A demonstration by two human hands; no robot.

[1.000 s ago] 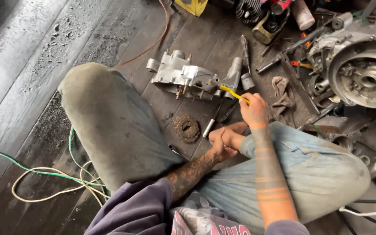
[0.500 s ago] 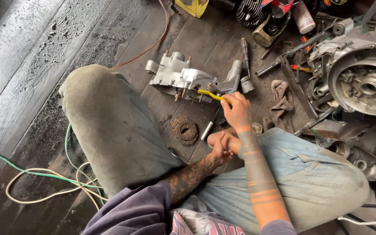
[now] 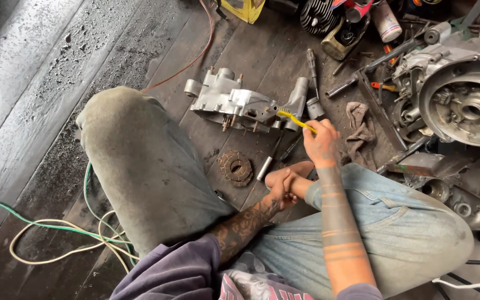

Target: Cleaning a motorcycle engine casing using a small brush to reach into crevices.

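I sit cross-legged on a dark wooden floor. My right hand (image 3: 321,143) is shut on a yellow toothbrush (image 3: 294,120) whose head touches the right end of a silver engine casing (image 3: 231,104) lying on the floor ahead of me. My left hand (image 3: 280,190) rests closed around my bare foot (image 3: 291,171), holding no tool. A round brown clutch disc (image 3: 236,167) and a small metal rod (image 3: 265,168) lie on the floor between the casing and my foot.
A large round engine housing (image 3: 465,100) sits at the right among scattered tools and parts. A dirty rag (image 3: 360,133) lies beside my right hand. Green and white cables (image 3: 56,236) loop at lower left. A screwdriver (image 3: 311,65) and a yellow container (image 3: 245,8) lie farther away.
My right hand with the toothbrush has shifted left along the casing, from beside it to its right end. The left hand stays on my foot.
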